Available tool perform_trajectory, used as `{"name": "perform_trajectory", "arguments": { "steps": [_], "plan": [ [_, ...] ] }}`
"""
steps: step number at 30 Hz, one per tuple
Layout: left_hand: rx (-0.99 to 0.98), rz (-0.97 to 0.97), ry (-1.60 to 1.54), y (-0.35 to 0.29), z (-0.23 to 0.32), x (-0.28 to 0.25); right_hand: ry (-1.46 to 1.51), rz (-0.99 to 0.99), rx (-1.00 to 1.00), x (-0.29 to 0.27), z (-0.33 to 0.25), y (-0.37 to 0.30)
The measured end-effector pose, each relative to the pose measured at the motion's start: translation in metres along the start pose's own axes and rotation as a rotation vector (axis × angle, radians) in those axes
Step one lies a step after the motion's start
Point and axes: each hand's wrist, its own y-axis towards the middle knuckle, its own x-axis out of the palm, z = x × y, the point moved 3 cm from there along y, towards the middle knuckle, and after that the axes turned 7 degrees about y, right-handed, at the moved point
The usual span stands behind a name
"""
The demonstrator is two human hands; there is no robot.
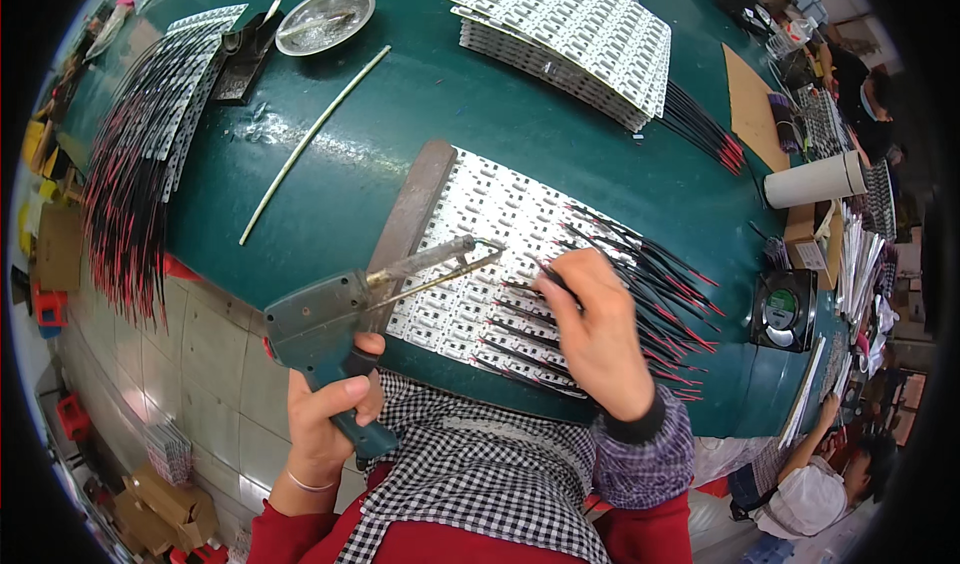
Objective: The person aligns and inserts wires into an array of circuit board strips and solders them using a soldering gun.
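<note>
My left hand (335,412) is closed round the handle of a dark green soldering gun (315,322). The metal tip of the gun points right, over a white circuit board panel (485,189) with rows of small black parts. Close to that tip, my right hand (605,334) pinches a thin black wire (545,266) over the panel. Several black wires with red ends (665,314) lie along the panel's right side, partly hidden by my right hand. Along its left edge runs a brown bar (412,204).
Stacked white panels (570,34) stand at the back, with wires hanging out. Wired panels (190,94) drape over the table's left edge. A metal dish (345,12), a pale thin rod (315,144), a white cylinder (815,180) and a black round-faced device (783,310) lie around. A person sits at lower right.
</note>
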Motion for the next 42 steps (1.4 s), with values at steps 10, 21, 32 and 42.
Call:
{"name": "perform_trajectory", "arguments": {
  "steps": [10,21,32,42],
  "plan": [
    [-0.04,-0.068,-0.177,0.008,0.0,0.005,-0.168,-0.018,-0.13,-0.042,-0.065,0.021],
    [0.159,0.092,0.155,-0.001,-0.004,0.005,-0.025,0.026,0.07,0.013,0.016,0.017],
    [0.185,0.019,0.419,-0.006,-0.019,-0.005,0.052,0.082,0.086,0.02,0.022,0.015],
    [0.234,0.026,0.576,-0.006,-0.018,0.002,0.034,0.098,0.067,0.02,0.025,0.014]
  ]
}}
